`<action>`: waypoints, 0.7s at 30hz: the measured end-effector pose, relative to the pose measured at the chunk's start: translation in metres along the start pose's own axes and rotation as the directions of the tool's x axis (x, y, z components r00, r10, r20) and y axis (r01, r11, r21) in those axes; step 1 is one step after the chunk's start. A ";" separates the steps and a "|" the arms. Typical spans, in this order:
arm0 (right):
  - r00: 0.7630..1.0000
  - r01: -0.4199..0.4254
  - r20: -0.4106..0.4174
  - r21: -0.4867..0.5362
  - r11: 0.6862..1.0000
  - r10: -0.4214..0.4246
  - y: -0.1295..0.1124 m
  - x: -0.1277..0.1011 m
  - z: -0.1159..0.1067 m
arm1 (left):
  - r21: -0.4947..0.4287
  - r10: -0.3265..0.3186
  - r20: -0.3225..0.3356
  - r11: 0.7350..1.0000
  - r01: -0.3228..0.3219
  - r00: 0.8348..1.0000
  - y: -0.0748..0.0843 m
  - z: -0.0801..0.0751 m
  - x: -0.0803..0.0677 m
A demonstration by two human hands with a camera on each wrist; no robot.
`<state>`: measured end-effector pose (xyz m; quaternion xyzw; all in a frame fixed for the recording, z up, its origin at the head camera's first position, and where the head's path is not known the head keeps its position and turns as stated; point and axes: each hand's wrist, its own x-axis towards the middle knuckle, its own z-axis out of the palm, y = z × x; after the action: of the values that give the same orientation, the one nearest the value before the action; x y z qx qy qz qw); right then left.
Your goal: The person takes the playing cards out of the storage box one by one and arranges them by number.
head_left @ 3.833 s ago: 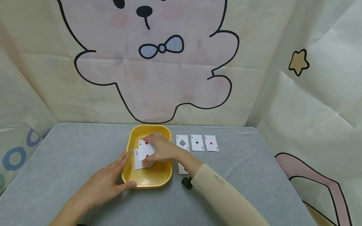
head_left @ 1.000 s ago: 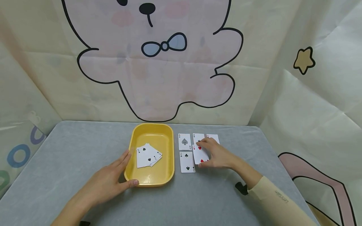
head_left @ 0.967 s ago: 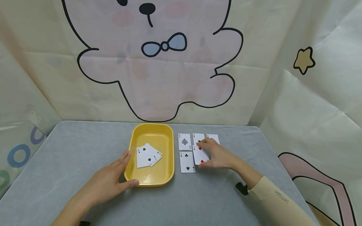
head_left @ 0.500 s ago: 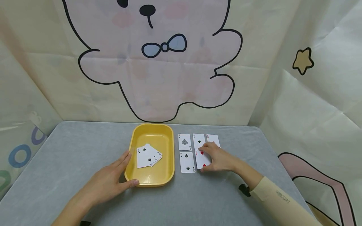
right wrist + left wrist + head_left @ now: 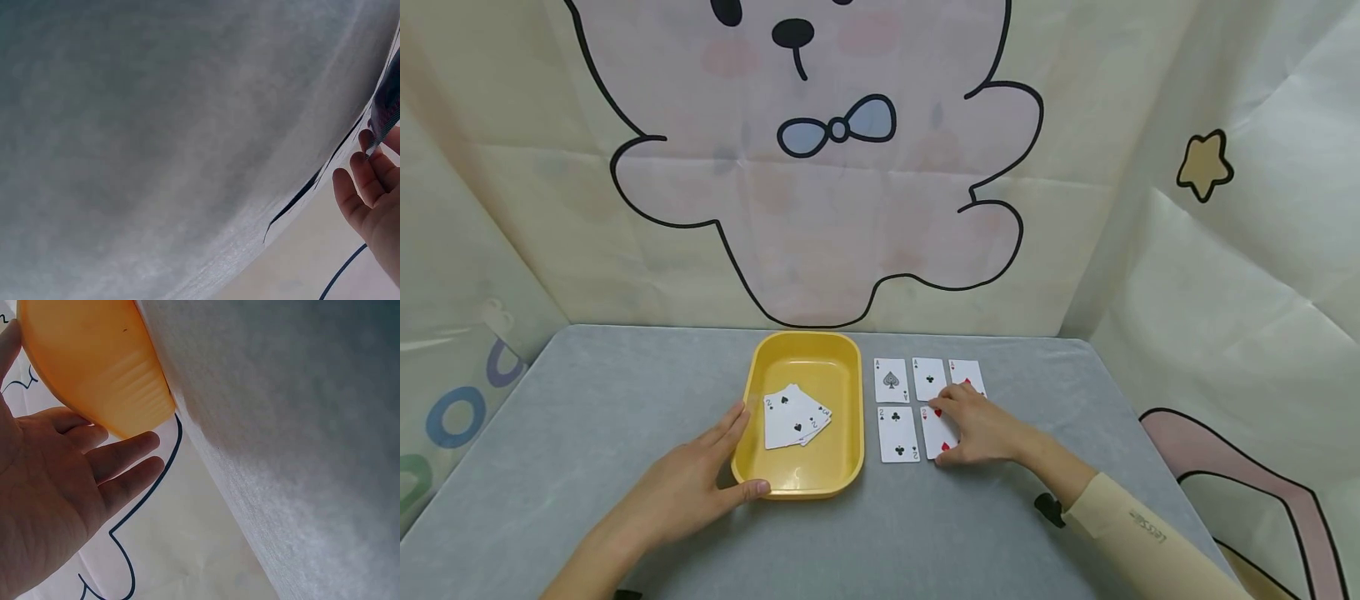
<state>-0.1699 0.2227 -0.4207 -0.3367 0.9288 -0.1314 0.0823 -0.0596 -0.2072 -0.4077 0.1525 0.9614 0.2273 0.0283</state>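
My right hand (image 5: pixel 985 427) pinches a two of hearts (image 5: pixel 936 433) by its far and near edges, low over the cloth, just right of the two of clubs (image 5: pixel 898 435). In the right wrist view the card's dark patterned back (image 5: pixel 389 97) shows at the fingertips. My left hand (image 5: pixel 688 483) rests its straight fingers along the left side of the yellow tray (image 5: pixel 808 483), thumb on the near left corner. In the left wrist view those fingers lie against the tray's outer wall (image 5: pixel 100 356). A two of spades (image 5: pixel 786 417) tops a few fanned cards in the tray.
Behind the twos lies a row of aces: spades (image 5: pixel 891 381), clubs (image 5: pixel 929 379) and hearts (image 5: pixel 966 373), the last partly behind my right hand. A grey cloth (image 5: pixel 625 392) covers the table. A printed curtain (image 5: pixel 887 225) hangs along the far edge.
My right hand took the two of hearts from the tray and carried it right, beside the two of clubs. In the last second it slid slightly right and nearer. My left hand stayed.
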 end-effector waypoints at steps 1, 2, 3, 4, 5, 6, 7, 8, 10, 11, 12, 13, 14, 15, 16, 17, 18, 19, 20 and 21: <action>1.000 0.003 0.001 -0.012 1.000 -0.003 0.000 0.000 0.001 | -0.003 0.000 0.001 1.000 0.000 1.000 0.000 0.000 0.000; 1.000 0.007 0.001 -0.020 1.000 -0.007 0.001 0.000 0.001 | -0.005 0.000 0.002 1.000 0.000 1.000 0.000 0.000 0.000; 1.000 0.009 0.001 -0.023 1.000 -0.009 0.001 0.000 0.002 | -0.004 0.000 0.002 1.000 0.000 1.000 0.000 0.000 0.000; 1.000 0.012 0.000 -0.024 1.000 -0.012 0.002 0.000 0.002 | -0.004 -0.001 0.002 1.000 0.001 1.000 0.000 0.000 0.000; 1.000 0.015 -0.001 -0.024 1.000 -0.015 0.002 0.000 0.002 | -0.004 -0.002 0.002 1.000 0.002 1.000 0.000 0.000 0.000; 1.000 0.019 -0.003 -0.024 1.000 -0.019 0.002 0.000 0.003 | -0.003 -0.002 0.002 1.000 0.002 1.000 0.000 0.000 0.000; 1.000 0.023 -0.007 -0.026 0.999 -0.023 0.003 0.000 0.003 | -0.002 -0.002 0.003 1.000 0.002 1.000 0.000 0.000 0.000; 1.000 0.026 -0.011 -0.026 0.999 -0.026 0.003 0.000 0.003 | -0.001 -0.003 0.002 1.000 0.003 1.000 0.001 0.000 0.000; 0.999 0.034 -0.021 -0.021 0.999 -0.034 0.003 0.000 0.003 | 0.000 -0.003 0.003 1.000 0.003 1.000 0.001 0.000 0.000; 0.999 0.037 -0.026 -0.019 0.999 -0.037 0.004 0.000 0.003 | 0.001 -0.003 0.002 1.000 0.003 1.000 0.001 0.000 0.000; 0.999 0.036 -0.030 -0.013 0.999 -0.036 0.004 0.000 0.002 | 0.002 -0.002 0.003 1.000 0.002 1.000 0.001 0.000 0.000; 0.999 0.034 -0.036 -0.010 0.999 -0.034 0.004 0.000 0.001 | 0.002 -0.002 0.003 1.000 0.002 1.000 0.001 0.000 0.000; 0.999 0.028 -0.039 -0.001 1.000 -0.028 0.003 0.000 0.000 | 0.002 -0.002 0.003 1.000 0.002 1.000 0.001 0.000 0.000; 0.999 0.022 -0.041 0.009 1.000 -0.021 0.003 0.000 -0.001 | 0.001 -0.001 0.003 1.000 0.001 1.000 0.001 0.000 0.000; 0.999 0.013 -0.041 0.022 1.000 -0.012 0.002 0.000 -0.003 | 0.001 -0.001 0.003 1.000 0.001 1.000 0.001 0.000 0.000; 0.999 0.003 -0.040 0.035 0.999 -0.001 0.001 0.001 -0.005 | 0.001 -0.001 0.002 1.000 0.001 1.000 0.001 0.000 0.000; 0.999 -0.008 -0.036 0.050 0.999 0.010 0.000 0.001 -0.007 | 0.000 -0.001 0.003 1.000 0.001 1.000 0.001 0.000 0.000; 0.999 -0.018 -0.034 0.063 0.998 0.020 -0.001 0.002 -0.009 | 0.000 -0.001 0.002 1.000 0.001 1.000 0.001 -0.001 0.000; 0.999 -0.028 -0.027 0.084 0.996 0.030 -0.002 0.002 -0.011 | 0.000 -0.001 0.002 1.000 0.001 1.000 0.001 -0.001 0.000; 0.999 -0.037 -0.022 0.098 0.994 0.039 -0.003 0.003 -0.013 | 0.000 -0.001 0.001 1.000 0.001 1.000 0.001 0.000 0.000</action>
<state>-0.1734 0.2209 -0.4081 -0.3129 0.9284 -0.1791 0.0902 -0.0589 -0.2065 -0.4068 0.1523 0.9615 0.2271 0.0288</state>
